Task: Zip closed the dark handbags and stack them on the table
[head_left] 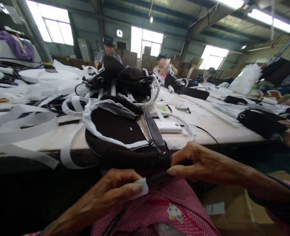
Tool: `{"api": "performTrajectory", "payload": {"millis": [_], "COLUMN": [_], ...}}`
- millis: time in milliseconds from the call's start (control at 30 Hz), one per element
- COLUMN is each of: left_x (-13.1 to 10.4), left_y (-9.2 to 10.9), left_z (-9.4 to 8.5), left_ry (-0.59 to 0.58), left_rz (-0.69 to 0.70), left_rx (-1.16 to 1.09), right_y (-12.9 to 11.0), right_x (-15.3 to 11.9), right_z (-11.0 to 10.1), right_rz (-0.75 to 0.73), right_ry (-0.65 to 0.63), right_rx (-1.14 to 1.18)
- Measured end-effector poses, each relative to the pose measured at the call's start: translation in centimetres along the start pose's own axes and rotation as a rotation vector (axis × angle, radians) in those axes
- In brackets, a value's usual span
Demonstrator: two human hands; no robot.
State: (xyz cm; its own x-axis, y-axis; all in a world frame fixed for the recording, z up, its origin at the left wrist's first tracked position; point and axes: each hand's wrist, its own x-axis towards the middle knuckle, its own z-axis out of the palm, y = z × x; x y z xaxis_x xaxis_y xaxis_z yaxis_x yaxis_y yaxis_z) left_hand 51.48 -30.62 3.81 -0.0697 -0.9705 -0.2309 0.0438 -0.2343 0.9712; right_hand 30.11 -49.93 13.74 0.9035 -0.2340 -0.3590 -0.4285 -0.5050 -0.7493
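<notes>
Low over the checked apron, my left hand (120, 188) pinches a piece of white wrapping (143, 187) that sits around a dark strap (159, 178). A bare stretch of that strap runs to my right hand (188, 162), whose thumb and fingers are closed on it. Just beyond my hands, a black bag (115, 131) lies at the table edge. White-wrapped strap curves over the bag, and a dark strap with metal buckles crosses its right side. The far ends of the held strap are hidden.
More black bags (132, 78) are heaped behind. Loose white strips (24, 124) hang over the table edge at left. A white box-like device (168, 127) and a tape roll (182, 108) lie on the table (204, 131). Co-workers sit across and at right. A cardboard box (230, 209) stands below.
</notes>
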Motion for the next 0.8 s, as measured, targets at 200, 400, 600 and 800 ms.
{"api": "performTrajectory", "payload": {"millis": [200, 400, 600, 800], "left_x": [1.7, 3.5, 3.3, 3.6], "left_y": [0.0, 0.3, 1.2, 1.7], "left_z": [1.1, 2.1, 1.2, 1.7], "left_ry": [-0.024, -0.026, -0.01, -0.084], "left_rz": [0.069, 0.135, 0.095, 0.069], "left_rx": [-0.022, 0.005, 0.001, -0.077], "right_y": [-1.4, -1.6, 2.8, 1.9], "right_x": [0.7, 1.9, 1.2, -1.7], "right_z": [0.8, 0.9, -1.8, -5.0], "right_rz": [-0.063, -0.132, -0.039, -0.126], "right_ry": [0.04, 0.024, -0.083, 0.13], "right_rx": [-0.156, -0.163, 0.267, 0.1]}}
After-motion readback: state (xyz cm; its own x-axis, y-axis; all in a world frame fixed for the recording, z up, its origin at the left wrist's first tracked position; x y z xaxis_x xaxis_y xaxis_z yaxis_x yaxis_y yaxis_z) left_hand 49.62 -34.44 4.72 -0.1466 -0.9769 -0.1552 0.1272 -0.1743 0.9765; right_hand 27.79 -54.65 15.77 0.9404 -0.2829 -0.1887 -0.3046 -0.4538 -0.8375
